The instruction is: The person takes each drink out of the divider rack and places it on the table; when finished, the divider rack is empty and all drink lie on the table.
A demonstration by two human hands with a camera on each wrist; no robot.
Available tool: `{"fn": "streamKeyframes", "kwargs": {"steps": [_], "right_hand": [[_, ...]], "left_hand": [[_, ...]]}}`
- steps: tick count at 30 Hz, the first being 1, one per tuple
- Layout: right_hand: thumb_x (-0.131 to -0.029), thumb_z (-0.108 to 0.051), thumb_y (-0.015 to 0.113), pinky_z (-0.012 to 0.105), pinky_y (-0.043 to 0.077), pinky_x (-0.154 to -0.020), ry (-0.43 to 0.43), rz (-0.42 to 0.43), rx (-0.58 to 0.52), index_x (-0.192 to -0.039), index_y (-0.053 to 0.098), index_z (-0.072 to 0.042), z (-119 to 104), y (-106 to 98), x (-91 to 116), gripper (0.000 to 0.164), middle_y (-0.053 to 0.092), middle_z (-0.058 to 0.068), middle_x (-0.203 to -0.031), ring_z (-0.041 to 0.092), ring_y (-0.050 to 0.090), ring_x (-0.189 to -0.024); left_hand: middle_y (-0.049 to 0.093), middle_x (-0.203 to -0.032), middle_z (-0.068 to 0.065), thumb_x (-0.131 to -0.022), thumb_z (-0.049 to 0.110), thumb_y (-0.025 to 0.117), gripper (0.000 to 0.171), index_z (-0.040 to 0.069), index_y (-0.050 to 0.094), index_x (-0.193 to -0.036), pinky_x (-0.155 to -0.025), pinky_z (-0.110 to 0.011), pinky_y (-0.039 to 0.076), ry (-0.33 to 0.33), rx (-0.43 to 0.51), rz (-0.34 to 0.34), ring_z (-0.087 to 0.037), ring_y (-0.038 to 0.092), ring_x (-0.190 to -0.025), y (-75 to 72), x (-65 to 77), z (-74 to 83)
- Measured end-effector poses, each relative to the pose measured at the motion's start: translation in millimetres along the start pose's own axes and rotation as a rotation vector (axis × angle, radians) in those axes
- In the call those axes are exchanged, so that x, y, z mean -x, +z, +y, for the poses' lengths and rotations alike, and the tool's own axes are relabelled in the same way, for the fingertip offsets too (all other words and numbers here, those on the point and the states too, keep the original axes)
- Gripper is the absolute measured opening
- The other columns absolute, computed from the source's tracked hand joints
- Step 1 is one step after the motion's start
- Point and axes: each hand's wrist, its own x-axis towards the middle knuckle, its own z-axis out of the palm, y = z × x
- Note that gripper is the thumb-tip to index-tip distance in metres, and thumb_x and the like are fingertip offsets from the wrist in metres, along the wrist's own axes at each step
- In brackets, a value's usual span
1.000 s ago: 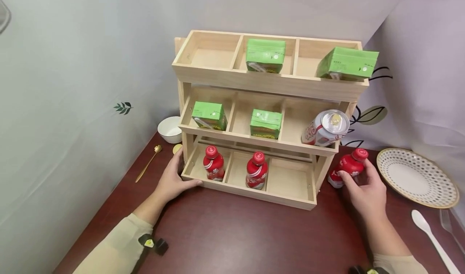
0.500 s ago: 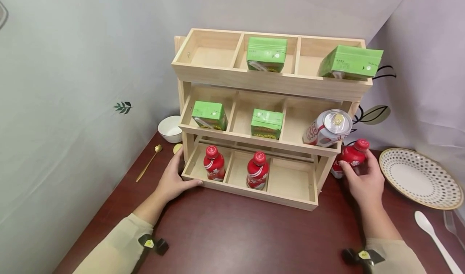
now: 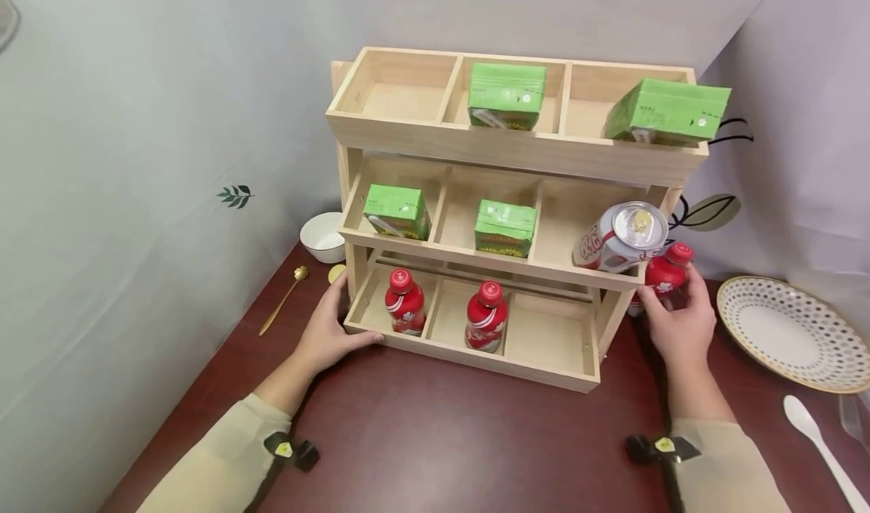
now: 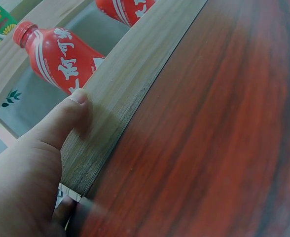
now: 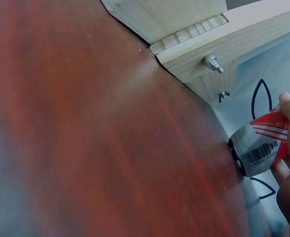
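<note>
Left hand [image 3: 329, 333] grips a pale wooden tiered rack [image 3: 516, 150] at eight o'clock, right hand [image 3: 682, 328] a red, red-capped bottle [image 3: 667, 273]. Only the right wrist view shows its barcode [image 5: 262, 152].

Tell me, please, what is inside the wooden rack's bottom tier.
One red bottle sits in the left compartment, another in the middle; the right compartment shows its bare floor. The floor beneath both bottles is covered.
</note>
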Motion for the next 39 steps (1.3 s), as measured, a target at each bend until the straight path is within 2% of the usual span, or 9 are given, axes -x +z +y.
{"fn": "streamKeyframes", "kwargs": {"steps": [9,16,22,26,29,35,39], "right_hand": [[-0.081,-0.024,0.078,0.031,0.045,-0.095,0.001,0.034,-0.084,-0.142,0.046,-0.035,4.4,13.9,-20.3,0.07,0.058,0.004,-0.133,0.011,0.056,-0.112],[-0.08,-0.02,0.078,0.03,0.046,-0.096,0.007,0.034,-0.145,-0.142,0.046,-0.034,2.8,17.8,-27.9,0.071,0.057,0.005,-0.134,0.011,0.057,-0.111],[-0.08,-0.02,0.078,0.028,0.045,-0.096,0.041,0.031,-0.122,-0.143,0.044,-0.034,2.5,18.2,-29.6,0.073,0.056,0.006,-0.136,0.012,0.057,-0.112],[-0.08,-0.021,0.079,0.027,0.045,-0.096,0.039,0.032,-0.11,-0.143,0.043,-0.036,10.9,19.5,-31.4,0.075,0.055,0.005,-0.137,0.012,0.056,-0.113],[-0.08,-0.022,0.079,0.027,0.045,-0.096,0.015,0.025,-0.104,-0.144,0.041,-0.038,15.1,18.9,-31.0,0.076,0.054,0.003,-0.138,0.012,0.055,-0.115],[-0.083,-0.026,0.076,0.03,0.043,-0.098,-0.023,-0.015,-0.031,-0.148,0.031,-0.041,14.8,15.4,-26.7,0.08,0.05,0.0,-0.142,0.013,0.052,-0.122],[-0.084,-0.029,0.074,0.029,0.041,-0.1,0.007,-0.039,-0.017,-0.153,0.019,-0.034,16.8,16.1,-22.7,0.089,0.045,0.0,-0.146,0.016,0.049,-0.127]], "left_hand": [[0.046,-0.134,-0.019,-0.058,0.017,0.095,0.117,0.006,0.026,-0.152,-0.089,-0.051,0.046,0.01,-0.021,0.003,-0.036,0.053,-0.115,1.1,-1.5,-0.3],[0.046,-0.135,-0.02,-0.059,0.018,0.095,0.117,0.006,0.025,-0.152,-0.09,-0.05,0.046,0.01,-0.024,0.0,-0.037,0.053,-0.116,0.0,-1.7,0.4],[0.044,-0.136,-0.021,-0.058,0.016,0.095,0.119,0.005,0.024,-0.152,-0.09,-0.052,0.045,0.026,-0.01,-0.002,-0.037,0.051,-0.117,0.7,-3.0,-4.8],[0.044,-0.138,-0.014,-0.056,0.02,0.096,0.123,0.016,0.022,-0.154,-0.092,-0.05,0.045,0.008,-0.004,0.003,-0.032,0.051,-0.119,4.0,-3.3,-22.9],[0.044,-0.139,-0.006,-0.055,0.027,0.096,0.123,0.028,0.022,-0.153,-0.094,-0.046,0.045,-0.019,0.0,0.006,-0.024,0.051,-0.12,6.5,-3.1,-37.0],[0.043,-0.139,-0.002,-0.055,0.033,0.096,0.123,0.031,0.022,-0.153,-0.092,-0.043,0.047,-0.021,0.012,-0.003,-0.022,0.053,-0.117,7.4,-3.3,-41.5],[0.042,-0.14,-0.001,-0.055,0.033,0.095,0.122,0.032,0.022,-0.153,-0.092,-0.04,0.047,-0.023,0.011,-0.001,-0.021,0.054,-0.117,6.2,-3.2,-41.6]]}}
